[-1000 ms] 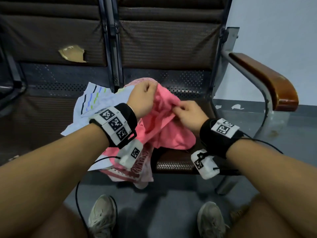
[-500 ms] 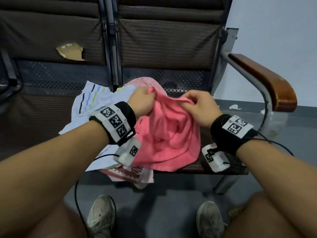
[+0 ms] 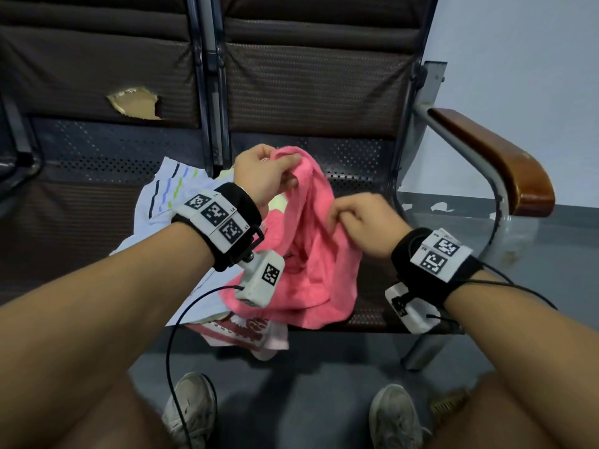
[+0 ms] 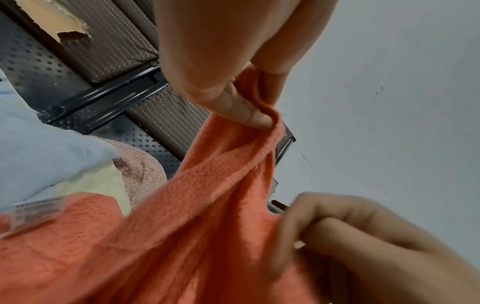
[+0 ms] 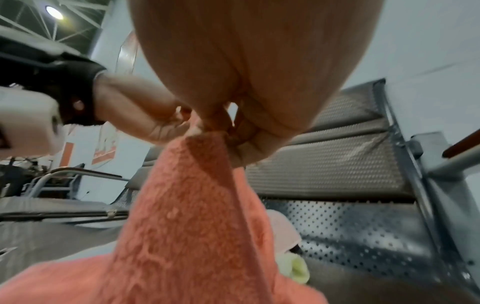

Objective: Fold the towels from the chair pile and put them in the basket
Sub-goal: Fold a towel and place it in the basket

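A pink towel (image 3: 319, 254) hangs bunched over the front of the chair seat, held up between both hands. My left hand (image 3: 265, 176) pinches its top edge, thumb and fingers closed on the hem (image 4: 270, 115). Lower and to the right, my right hand (image 3: 359, 222) pinches another part of the same towel (image 5: 205, 131). Under it lies the pile: a white towel with coloured stripes (image 3: 168, 192), a pale yellow piece (image 4: 96, 183) and a red-and-white patterned towel (image 3: 246, 328) drooping off the seat edge. No basket is in view.
The pile sits on a dark perforated metal bench seat (image 3: 363, 163) with padded backrests, one torn (image 3: 136, 103). A wooden armrest (image 3: 496, 157) on a metal frame stands to the right. Grey floor and my two shoes (image 3: 191, 413) lie below.
My left hand lifted the towel's top edge higher and further back. My right hand let its corner drop, moved down and inward, and now pinches the towel lower, so the cloth hangs narrower.
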The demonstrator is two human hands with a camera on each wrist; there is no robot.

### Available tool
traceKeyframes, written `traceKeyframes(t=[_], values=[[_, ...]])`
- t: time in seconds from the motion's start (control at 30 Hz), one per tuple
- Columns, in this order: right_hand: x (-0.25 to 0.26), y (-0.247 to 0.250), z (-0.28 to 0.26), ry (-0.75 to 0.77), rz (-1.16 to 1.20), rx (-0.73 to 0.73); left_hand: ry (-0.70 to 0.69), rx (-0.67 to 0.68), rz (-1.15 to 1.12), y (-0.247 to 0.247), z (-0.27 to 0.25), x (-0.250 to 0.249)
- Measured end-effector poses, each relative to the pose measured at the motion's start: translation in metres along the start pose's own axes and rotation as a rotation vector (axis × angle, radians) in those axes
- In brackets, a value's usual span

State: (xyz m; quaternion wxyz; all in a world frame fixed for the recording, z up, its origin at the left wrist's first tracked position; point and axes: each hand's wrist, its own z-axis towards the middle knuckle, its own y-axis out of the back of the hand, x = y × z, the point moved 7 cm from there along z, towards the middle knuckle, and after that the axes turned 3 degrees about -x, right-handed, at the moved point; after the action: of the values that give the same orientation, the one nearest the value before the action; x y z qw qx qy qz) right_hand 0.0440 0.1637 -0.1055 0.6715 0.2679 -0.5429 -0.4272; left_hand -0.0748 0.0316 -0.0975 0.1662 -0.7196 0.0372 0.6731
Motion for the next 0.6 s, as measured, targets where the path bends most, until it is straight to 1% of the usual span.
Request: traceKeyframes(t=[0.03, 0.1, 0.17, 0.23, 0.27, 0.33, 0.4, 0.47, 0.53, 0.57, 0.6], values=[[-0.001, -0.013, -0.002, -0.039, -0.020, 0.088, 0.002, 0.015, -0.001, -0.003, -0.002, 0.000], [-0.005, -0.033, -0.005, -0.113, -0.042, 0.209, 0.009, 0.037, -0.003, -0.010, -0.006, 0.001], [-0.009, -0.045, -0.006, -0.141, -0.051, 0.273, 0.016, 0.053, -0.010, -0.016, -0.009, -0.001], [-0.011, -0.053, -0.004, -0.160, -0.124, 0.325, 0.032, 0.065, -0.040, -0.021, -0.012, -0.003], [-0.012, -0.055, -0.003, -0.180, -0.163, 0.330, 0.045, 0.069, -0.058, -0.022, -0.013, -0.003], [-0.014, -0.053, 0.002, -0.229, -0.159, 0.266, 0.066, 0.078, -0.089, -0.023, -0.015, -0.003], [-0.014, -0.052, 0.006, -0.306, -0.022, 0.178, 0.074, 0.103, -0.117, -0.024, -0.017, -0.003], [-0.016, -0.056, 0.008, -0.379, 0.080, 0.151, 0.064, 0.141, -0.122, -0.026, -0.019, -0.004], [-0.020, -0.057, 0.012, -0.396, 0.084, 0.104, 0.053, 0.166, -0.100, -0.027, -0.019, -0.004], [-0.025, -0.053, 0.015, -0.421, 0.101, 0.039, 0.045, 0.160, -0.083, -0.025, -0.017, -0.004], [-0.031, -0.047, 0.018, -0.465, 0.183, -0.049, 0.029, 0.130, -0.060, -0.020, -0.014, -0.005]])
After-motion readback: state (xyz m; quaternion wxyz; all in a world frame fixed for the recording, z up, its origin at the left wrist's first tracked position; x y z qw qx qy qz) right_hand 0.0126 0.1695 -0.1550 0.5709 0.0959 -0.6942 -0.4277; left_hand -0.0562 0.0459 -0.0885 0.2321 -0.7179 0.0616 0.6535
